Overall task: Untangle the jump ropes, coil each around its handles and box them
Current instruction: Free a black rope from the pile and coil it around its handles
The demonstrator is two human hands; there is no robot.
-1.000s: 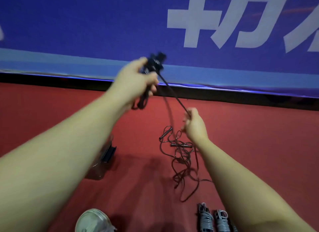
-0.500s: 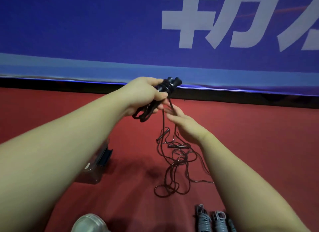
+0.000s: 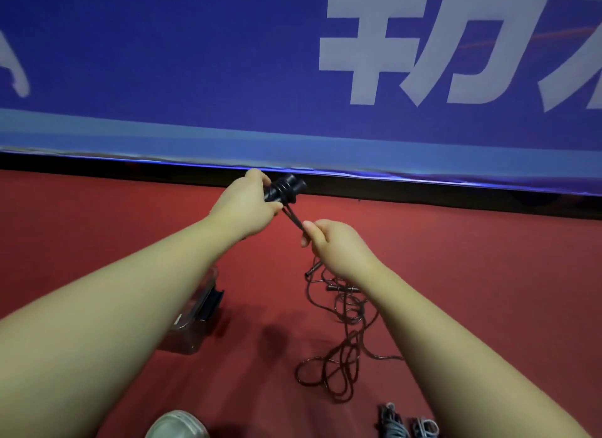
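The two black handles [image 3: 285, 188] of one jump rope are held together, side by side, in the air above the red floor [image 3: 472, 274] and in front of the dark strip under the blue banner [image 3: 195, 63]. They are round and matt, and each is a little wider at the far end. Several tight turns of thin black cord [image 3: 294, 216] go round them and give the bundle a ribbed look. From these turns two strands run down to the right, straight and tense.

My left hand [image 3: 247, 206] grips the near part of the handles with its fingers curled round them. My right hand [image 3: 332, 242] pinches the two strands between thumb and forefinger, with the back of the hand toward the camera. Both bare arms are stretched forward.

Under the right hand a tangled rope [image 3: 345, 310] lies on the floor in loose, thin, dark loops, with slim handles at its far end. A clear plastic box [image 3: 195, 310] stands on the floor, partly hidden by my left forearm. At the bottom edge are two coiled grey ropes [image 3: 392, 421] close together, and the pale toe of a shoe [image 3: 176, 426].
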